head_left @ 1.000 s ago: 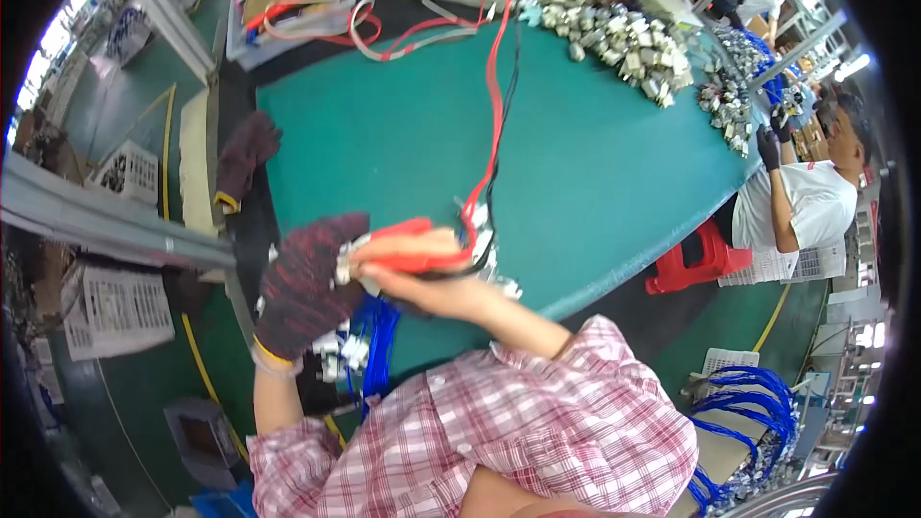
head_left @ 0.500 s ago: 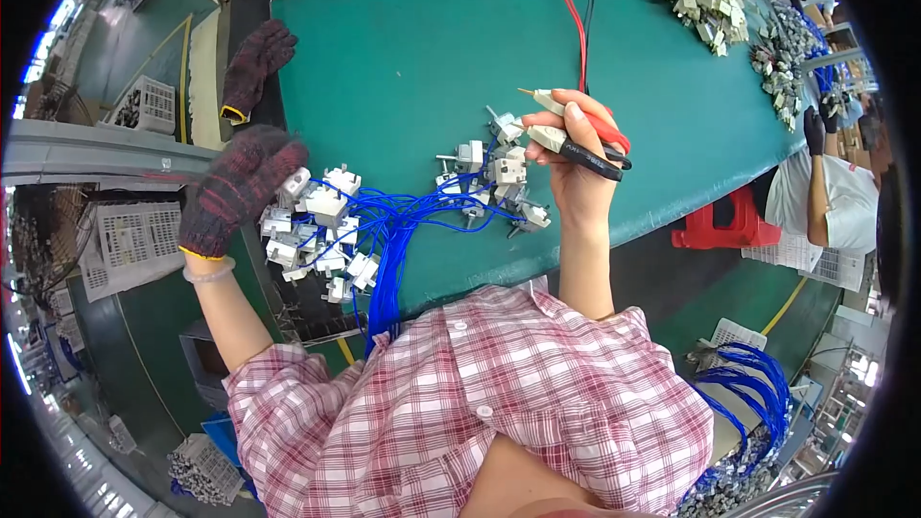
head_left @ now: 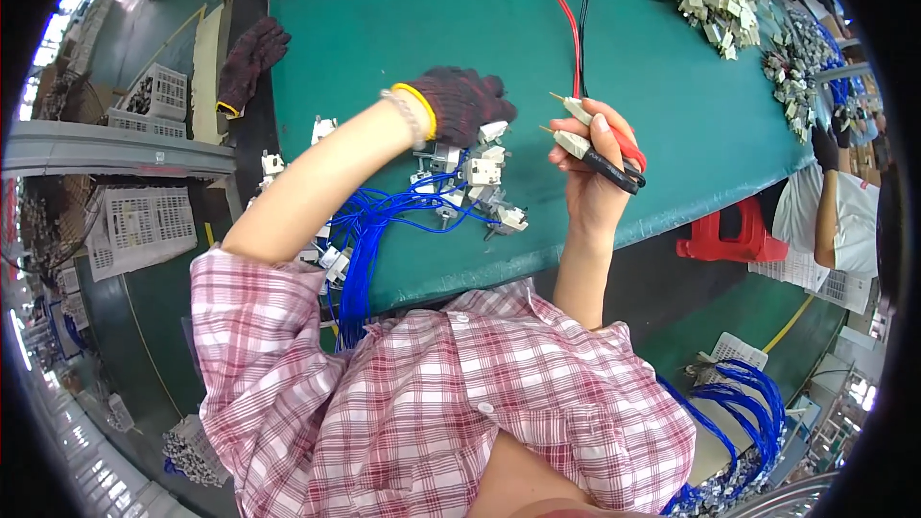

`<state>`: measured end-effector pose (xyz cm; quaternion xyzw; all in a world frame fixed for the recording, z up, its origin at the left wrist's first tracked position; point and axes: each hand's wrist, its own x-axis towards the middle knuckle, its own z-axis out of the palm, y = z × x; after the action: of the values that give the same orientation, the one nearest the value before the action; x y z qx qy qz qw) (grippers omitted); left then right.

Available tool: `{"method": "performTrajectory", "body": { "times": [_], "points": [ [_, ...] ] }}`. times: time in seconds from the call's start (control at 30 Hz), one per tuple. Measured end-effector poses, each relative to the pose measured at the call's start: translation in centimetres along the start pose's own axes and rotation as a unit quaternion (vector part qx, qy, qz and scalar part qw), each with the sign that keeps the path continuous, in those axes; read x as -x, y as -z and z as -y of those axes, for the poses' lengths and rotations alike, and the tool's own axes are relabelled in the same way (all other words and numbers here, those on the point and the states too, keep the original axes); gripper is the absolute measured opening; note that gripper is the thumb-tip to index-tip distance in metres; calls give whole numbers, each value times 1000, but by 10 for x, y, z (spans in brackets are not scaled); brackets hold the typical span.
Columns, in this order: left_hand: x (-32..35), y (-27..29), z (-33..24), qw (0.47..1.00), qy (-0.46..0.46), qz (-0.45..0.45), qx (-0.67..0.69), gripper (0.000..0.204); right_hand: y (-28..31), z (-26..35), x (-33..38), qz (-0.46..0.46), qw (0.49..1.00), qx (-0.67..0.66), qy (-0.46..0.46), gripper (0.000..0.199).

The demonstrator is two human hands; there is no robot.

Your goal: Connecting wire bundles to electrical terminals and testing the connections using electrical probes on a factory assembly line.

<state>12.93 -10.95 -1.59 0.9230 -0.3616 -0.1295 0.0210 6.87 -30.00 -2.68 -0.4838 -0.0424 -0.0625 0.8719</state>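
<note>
My left hand (head_left: 464, 105), in a dark knitted glove with a yellow cuff, is closed at a small white connector block (head_left: 493, 130), its fingers partly hiding it. Just below it a cluster of similar white connectors (head_left: 483, 172) lies on the green mat, joined to thin blue wires. The wires gather into a blue bundle (head_left: 355, 278) running off the near edge. To the right, my bare right hand (head_left: 597, 149) grips two test probes side by side, a red one (head_left: 628, 149) and a black one (head_left: 610, 171). Their pointed tips face left, apart from the connectors.
More connectors (head_left: 334, 264) lie partly under my left forearm. A spare dark glove (head_left: 253, 62) rests at the mat's left edge. Red and black leads (head_left: 572, 29) trail to the far side. Piled connectors (head_left: 708, 0) cover the far right. A red stool (head_left: 731, 235) and another person (head_left: 839, 211) are beyond.
My left hand has moved right from the left connector cluster to the right-hand one. My right hand, still holding the probes, has shifted slightly right and down.
</note>
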Motion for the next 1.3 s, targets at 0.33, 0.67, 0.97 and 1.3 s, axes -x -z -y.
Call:
{"method": "performTrajectory", "body": {
  "times": [0.33, 0.67, 0.97, 1.3],
  "points": [
    [40, 29, 16, 977, -45, -206, -15, 40, 11, 2, -2, -35, 999, 10, 3, 27],
    [136, 6, -5, 917, 94, -308, 236, 54, -56, -23, 17, 182, 977, 43, -104, 17],
    [177, -7, -18, 823, 99, -284, 482, 59, -94, -26, 11, 375, 926, 42, -36, 15],
    [176, -17, -13, 782, 98, -273, 552, 57, -95, -13, -3, 431, 894, 124, -7, 16]
  ]
}}
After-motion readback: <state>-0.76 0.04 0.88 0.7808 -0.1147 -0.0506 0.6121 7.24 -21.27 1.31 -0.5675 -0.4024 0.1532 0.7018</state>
